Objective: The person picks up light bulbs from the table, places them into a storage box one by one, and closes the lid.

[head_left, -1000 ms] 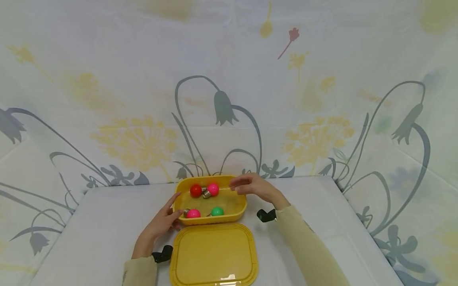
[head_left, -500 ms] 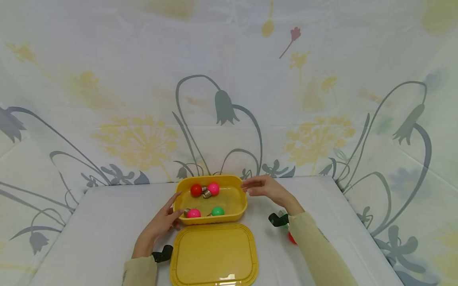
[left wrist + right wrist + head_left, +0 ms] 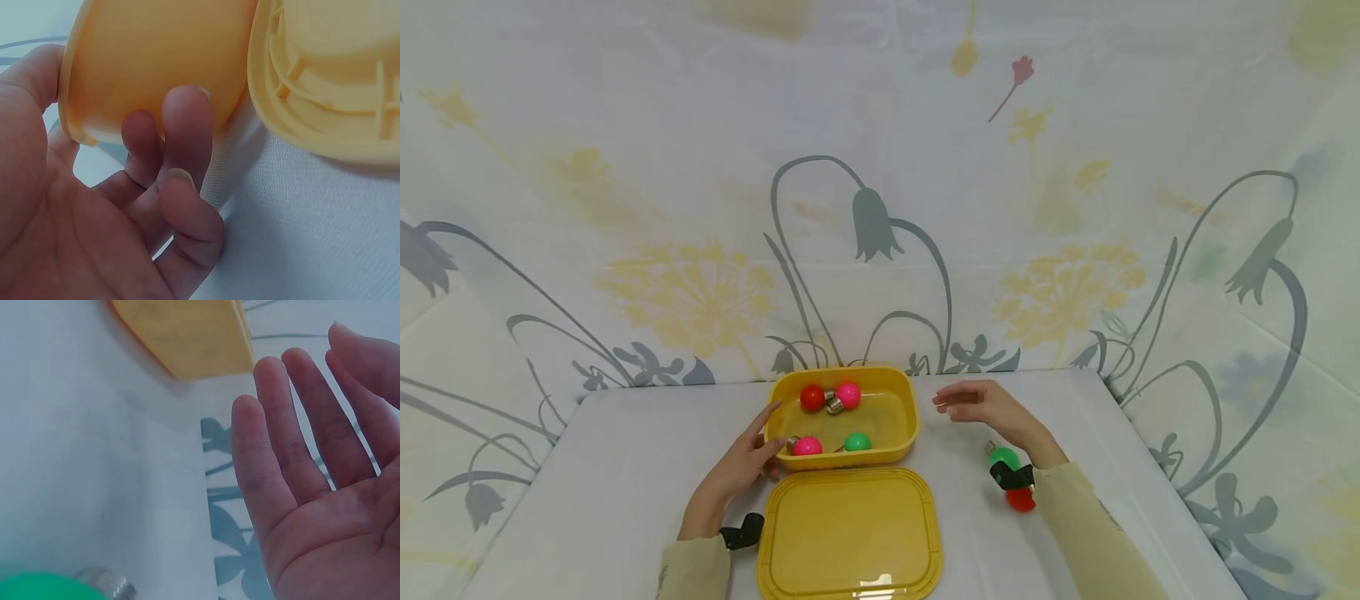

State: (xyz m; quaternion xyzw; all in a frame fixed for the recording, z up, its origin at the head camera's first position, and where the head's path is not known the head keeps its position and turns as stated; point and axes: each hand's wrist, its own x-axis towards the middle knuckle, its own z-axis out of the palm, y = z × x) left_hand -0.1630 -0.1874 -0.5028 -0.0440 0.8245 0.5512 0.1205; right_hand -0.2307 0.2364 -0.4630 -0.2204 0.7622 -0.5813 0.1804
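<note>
A yellow plastic box (image 3: 891, 457) holds a red light bulb (image 3: 812, 398), two pink bulbs (image 3: 848, 395) and a green bulb (image 3: 857, 442), with metal screw bases. At its left end, my left hand (image 3: 741, 467) grips the rim, and its other fingers curl against the outer wall (image 3: 156, 56) in the left wrist view. To the right of the box, my right hand (image 3: 992, 410) is in the air with nothing in it, fingers apart and lightly bent in the right wrist view. Below that hand lie another green bulb (image 3: 1003, 457) and a red bulb (image 3: 1021, 499), partly hidden by the wrist camera.
The yellow lid (image 3: 850, 533) lies flat on the white tabletop (image 3: 602, 492), in front of the box and close to its near side. A flower-patterned cloth (image 3: 880, 125) hangs behind the table and along both sides. Black cameras (image 3: 742, 532) sit on both wrists.
My right hand has moved rightward from over the box's right end to beside it. The green and red bulbs on the table have come into view. The left hand stays on the box.
</note>
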